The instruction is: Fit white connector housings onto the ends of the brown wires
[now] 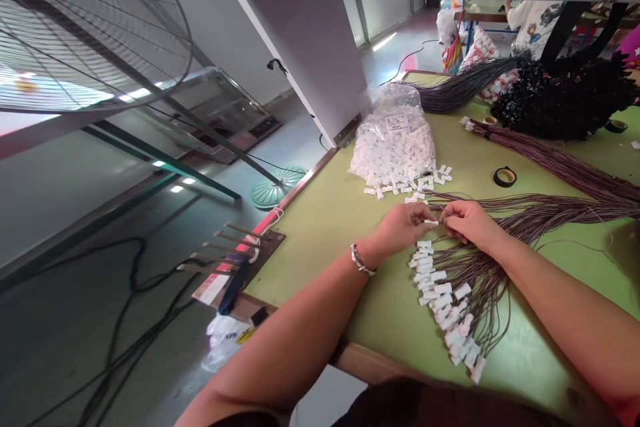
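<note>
- left hand [399, 228]: fingers pinched together on a white connector [431, 221], over the green table [310, 240];
- right hand [470, 221]: fingers pinched on a thin brown wire [442, 217], just beside that connector;
- wired connectors [443, 289] lie in a row nearer the person

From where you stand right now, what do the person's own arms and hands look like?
Both the left hand and the right hand are bare, without gloves. A thin, pale, silvery-looking bracelet circles the left wrist; none shows on the right. The left forearm and right forearm are uncovered; a dark cloth sleeve edge shows at the upper left arm.
</note>
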Demonstrator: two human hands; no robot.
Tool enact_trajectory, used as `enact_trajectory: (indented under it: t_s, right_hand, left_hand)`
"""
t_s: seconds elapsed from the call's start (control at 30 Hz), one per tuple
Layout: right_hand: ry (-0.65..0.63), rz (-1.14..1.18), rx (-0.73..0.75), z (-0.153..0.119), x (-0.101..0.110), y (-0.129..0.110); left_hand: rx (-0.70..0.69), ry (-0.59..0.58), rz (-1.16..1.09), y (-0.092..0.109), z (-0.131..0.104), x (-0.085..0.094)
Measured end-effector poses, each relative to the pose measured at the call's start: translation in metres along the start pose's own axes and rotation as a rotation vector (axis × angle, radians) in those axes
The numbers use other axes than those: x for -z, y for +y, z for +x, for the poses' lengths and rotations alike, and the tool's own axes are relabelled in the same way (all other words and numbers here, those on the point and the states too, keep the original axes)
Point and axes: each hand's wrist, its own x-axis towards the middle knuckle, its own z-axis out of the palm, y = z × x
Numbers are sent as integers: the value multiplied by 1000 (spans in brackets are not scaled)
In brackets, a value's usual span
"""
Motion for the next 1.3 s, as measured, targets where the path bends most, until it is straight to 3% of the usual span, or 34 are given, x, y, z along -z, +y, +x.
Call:
enact_trajectory:
  t_s: [0.13, 0.23, 0.27, 0.3, 0.33, 0.43, 0.47, 0.63, 0.77, 0.9, 1.0, 1.13, 1.3]
  right_hand:
    - [99, 6, 65, -3, -4, 0]
    - [193, 122, 95, -2, -4, 2]
    - [207, 162, 80, -1, -3, 2]
    - [216, 191, 64, -1, -3, 3]
    - [223, 208, 57, 0, -3, 3]
    - [243, 212, 110, 0, -3, 5]
    - [251, 196, 131, 0, -4, 5]
    - [292, 49, 130, -1, -7, 5]
    - [299, 2, 116, -2, -7, 1]
    - [266, -18, 120, -3, -7, 1]
    - [285, -19, 148, -3, -7, 3]
    - [313, -65, 196, -5, -8, 3]
    - [293, -104, 234, -9, -9, 0]
  left_hand:
    - [43, -296, 22, 7, -4, 19]
    - [-63, -557, 22, 15, -8, 32]
    - [-102, -584, 21, 16, -8, 34]
    - [-119, -532, 39, 16, -7, 35]
    - [-108, -403, 80, 15, -4, 35]
    - [19, 128, 303, 9, 7, 24]
    - [45, 210, 383, 6, 12, 18]
    - [37, 92, 626, 1, 24, 2]
    - [4, 90, 490, -3, 23, 13]
    - [186, 227, 164, -9, 19, 28]
    - [284, 305, -284, -5, 12, 29]
    - [352, 202, -780, 5, 5, 19]
    - [383, 159, -923, 5, 4, 9]
